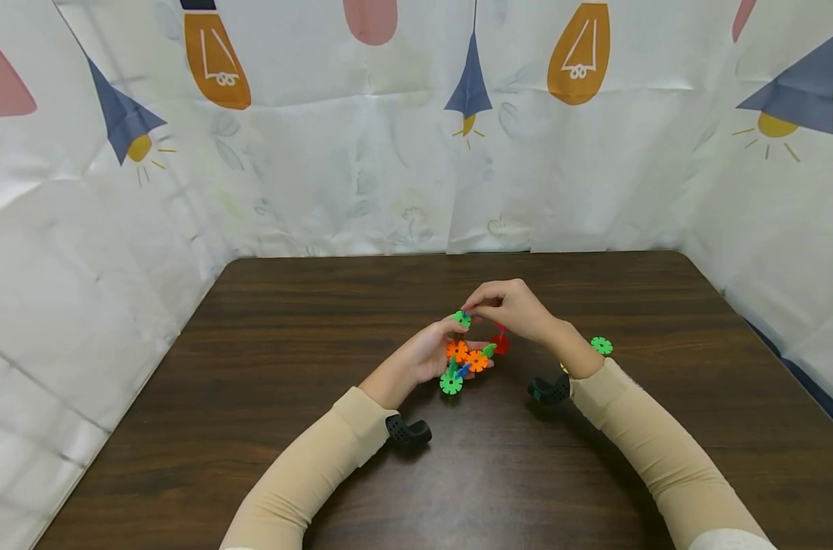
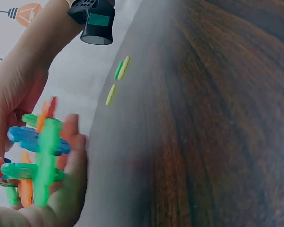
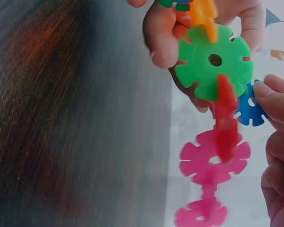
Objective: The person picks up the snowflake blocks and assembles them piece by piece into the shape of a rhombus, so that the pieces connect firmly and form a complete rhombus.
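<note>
My left hand (image 1: 423, 355) holds a linked chain of notched plastic snowflake discs above the table, with its thumb by a green disc (image 1: 462, 320) at the top. Orange discs (image 1: 476, 360), another green disc (image 1: 451, 383) and blue ones make up the lower part of the chain. Between thumb and finger, my right hand (image 1: 514, 307) pinches a blue disc (image 3: 252, 116) at the edge of a large green disc (image 3: 199, 52). Whether the blue disc is slotted in cannot be told. A red disc (image 3: 226, 118) and pink discs (image 3: 194, 163) extend from that green disc.
A loose green disc (image 1: 602, 345) lies right of my right forearm, and a yellow disc (image 1: 564, 368) is partly hidden behind the wrist. Black wrist cameras (image 1: 409, 433) sit on both wrists. The dark wooden table (image 1: 285, 344) meets a patterned white curtain (image 1: 402, 176) at the back.
</note>
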A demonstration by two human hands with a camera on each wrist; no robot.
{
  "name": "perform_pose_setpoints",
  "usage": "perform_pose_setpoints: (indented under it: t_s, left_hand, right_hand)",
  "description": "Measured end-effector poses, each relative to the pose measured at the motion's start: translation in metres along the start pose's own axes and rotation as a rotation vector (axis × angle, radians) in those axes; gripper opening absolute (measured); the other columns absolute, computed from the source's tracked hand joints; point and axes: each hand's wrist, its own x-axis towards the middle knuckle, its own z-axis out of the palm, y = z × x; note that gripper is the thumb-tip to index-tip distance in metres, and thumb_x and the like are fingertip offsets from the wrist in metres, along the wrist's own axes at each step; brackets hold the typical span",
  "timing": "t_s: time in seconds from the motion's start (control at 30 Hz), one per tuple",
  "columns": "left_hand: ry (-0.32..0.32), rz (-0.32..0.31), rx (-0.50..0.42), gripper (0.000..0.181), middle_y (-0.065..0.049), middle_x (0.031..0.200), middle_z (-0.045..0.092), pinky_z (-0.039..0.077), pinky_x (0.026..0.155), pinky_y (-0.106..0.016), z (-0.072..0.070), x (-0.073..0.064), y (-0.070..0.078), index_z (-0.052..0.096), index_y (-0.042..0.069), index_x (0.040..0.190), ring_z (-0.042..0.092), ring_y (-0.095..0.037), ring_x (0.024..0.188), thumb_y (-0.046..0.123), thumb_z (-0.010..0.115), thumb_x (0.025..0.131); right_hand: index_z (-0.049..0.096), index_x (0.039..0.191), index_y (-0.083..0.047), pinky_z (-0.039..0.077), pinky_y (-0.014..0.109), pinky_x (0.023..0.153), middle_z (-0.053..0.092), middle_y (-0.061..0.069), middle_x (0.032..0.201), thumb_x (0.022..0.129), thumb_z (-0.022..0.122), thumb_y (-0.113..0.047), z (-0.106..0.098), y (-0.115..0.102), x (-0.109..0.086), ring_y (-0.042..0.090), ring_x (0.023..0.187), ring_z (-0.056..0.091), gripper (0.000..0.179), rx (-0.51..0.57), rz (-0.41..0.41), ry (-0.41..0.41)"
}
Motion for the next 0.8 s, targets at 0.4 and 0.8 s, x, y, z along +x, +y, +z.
perform_pose_setpoints:
  t_s: [0.4, 0.8]
  left_hand:
    - [0.026, 0.058, -0.012, 0.043, -0.015, 0.145, 0.044, 0.056, 0.077, -0.032, -0.004, 0.002, -0.001, 0.043, 0.012, 0.144, 0.069, -0.024, 0.091, 0.036, 0.04, 0.108]
    - [0.071, 0.118, -0.093, 0.043, -0.008, 0.117, 0.06, 0.057, 0.078, -0.034, -0.01, -0.001, 0.005, 0.052, 0.007, 0.142, 0.069, -0.037, 0.103, 0.034, 0.042, 0.11]
  right_hand:
    - [0.079, 0.105, -0.002, 0.04, 0.025, 0.052, 0.075, 0.008, 0.098, 0.091, 0.075, 0.004, -0.004, -0.005, -0.003, 0.016, 0.054, 0.045, 0.016, -0.094, 0.017, 0.009]
    - [0.077, 0.112, -0.004, 0.036, 0.026, 0.055, 0.075, 0.006, 0.103, 0.093, 0.075, -0.002, -0.039, -0.005, -0.028, 0.016, 0.058, 0.041, 0.02, -0.173, 0.104, 0.028]
